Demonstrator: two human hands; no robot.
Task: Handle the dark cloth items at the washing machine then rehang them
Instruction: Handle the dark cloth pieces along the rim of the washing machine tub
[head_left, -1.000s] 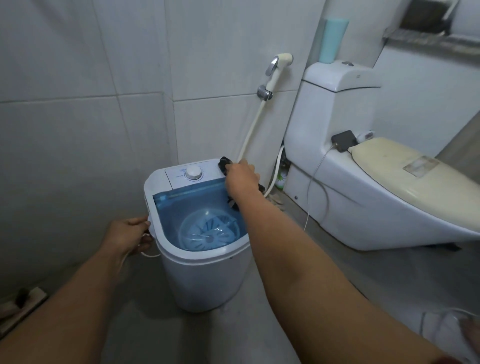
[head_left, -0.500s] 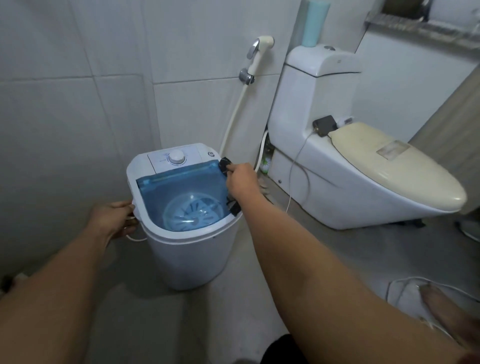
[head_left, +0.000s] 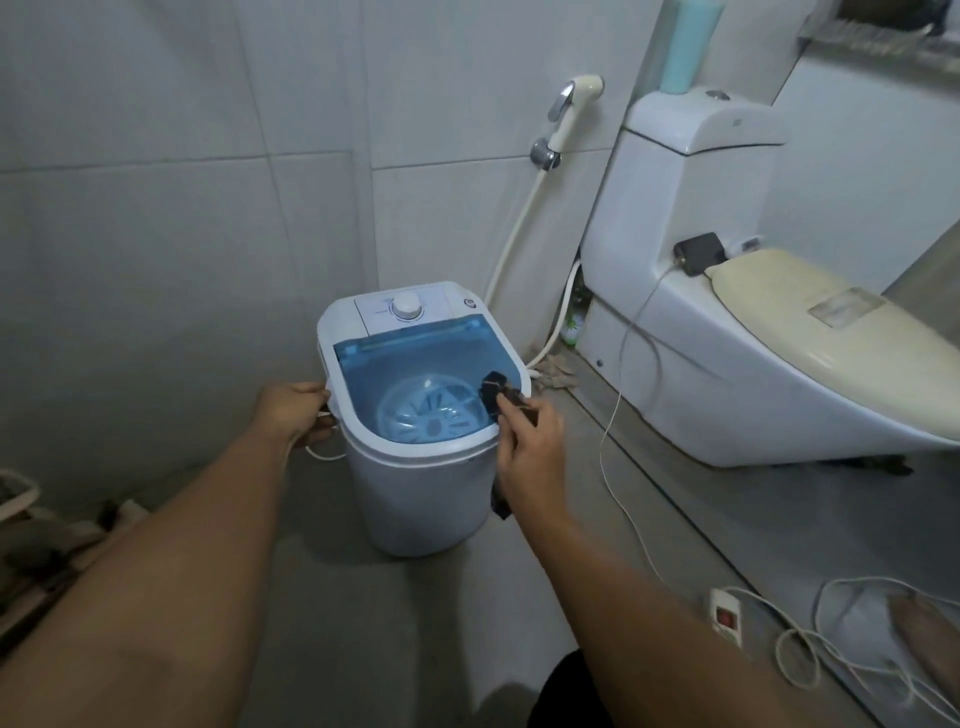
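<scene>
My left hand (head_left: 291, 413) is on the left side of the washer (head_left: 421, 457), fingers curled round its rim — closed on the edge, with a thin white cord (head_left: 322, 452) looping out just beneath them. My right hand (head_left: 530, 447) is at the washer's right rim, fingers pinched shut on a dark cloth (head_left: 493, 392). One end of the cloth sticks up above my fingertips and leans in over the tub opening; another dark end hangs below my wrist, against the washer's outer wall. How much cloth is bunched inside my palm I cannot tell.

The washer stands on the grey floor (head_left: 363, 623) near the tiled wall (head_left: 156, 208). Its blue-tinted tub is open to view, the ribbed pulsator (head_left: 431, 410) at the bottom showing, and I see nothing lying on it. A white dial (head_left: 406, 306) sits on the panel at the back.

Right of the washer is a toilet (head_left: 727, 364), lid down, with a small black box (head_left: 698, 253) on it just behind the lid; a thin wire (head_left: 623, 364) runs from the box down to the floor. A spray hose (head_left: 571, 104) hangs on the wall between washer and toilet. At the lower right — a white switch (head_left: 724, 616) and loose coils of cable on the floor.
</scene>
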